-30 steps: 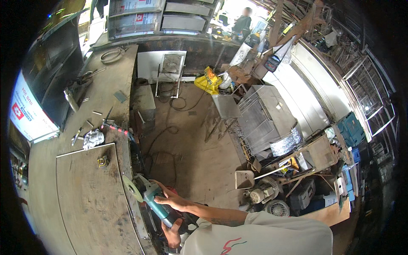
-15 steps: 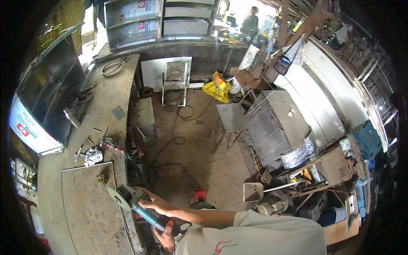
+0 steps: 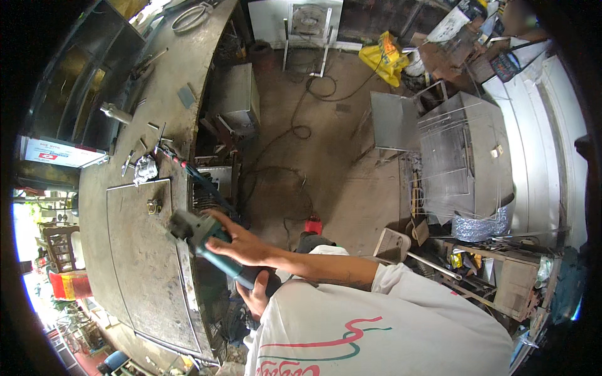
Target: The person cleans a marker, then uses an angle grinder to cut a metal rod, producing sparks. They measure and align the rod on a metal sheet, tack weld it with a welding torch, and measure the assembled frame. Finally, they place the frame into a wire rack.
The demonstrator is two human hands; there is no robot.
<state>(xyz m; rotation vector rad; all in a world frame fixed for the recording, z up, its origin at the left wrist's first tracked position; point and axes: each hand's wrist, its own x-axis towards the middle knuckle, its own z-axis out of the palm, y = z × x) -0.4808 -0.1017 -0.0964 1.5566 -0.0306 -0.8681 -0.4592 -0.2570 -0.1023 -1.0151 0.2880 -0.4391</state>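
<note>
With both hands I hold a teal and black angle grinder (image 3: 221,263) over the near edge of the workbench (image 3: 94,232). My right hand (image 3: 241,245) reaches in from the right and wraps round the front of its body, behind the metal head. My left hand (image 3: 256,296) is closed round the black rear end, close to my shirt. The disc appears nearly edge-on, left of the head. A thin rectangular metal frame (image 3: 139,183) lies on the bench under and beyond the grinder. Inside its outline, near the disc, is a small yellow and black tape measure (image 3: 153,205).
A crumpled whitish wad (image 3: 146,169) and several small metal pieces lie farther up the bench. Cables (image 3: 301,131) snake across the floor to a red object (image 3: 313,225). A metal stand (image 3: 394,119), a grey cabinet (image 3: 464,160) and cluttered shelving (image 3: 501,276) line the right side.
My view has tilted, shifting the room upward and rightward in the picture. The grinder has turned, so its disc, broad-faced before, now shows nearly edge-on. Both hands keep their hold.
</note>
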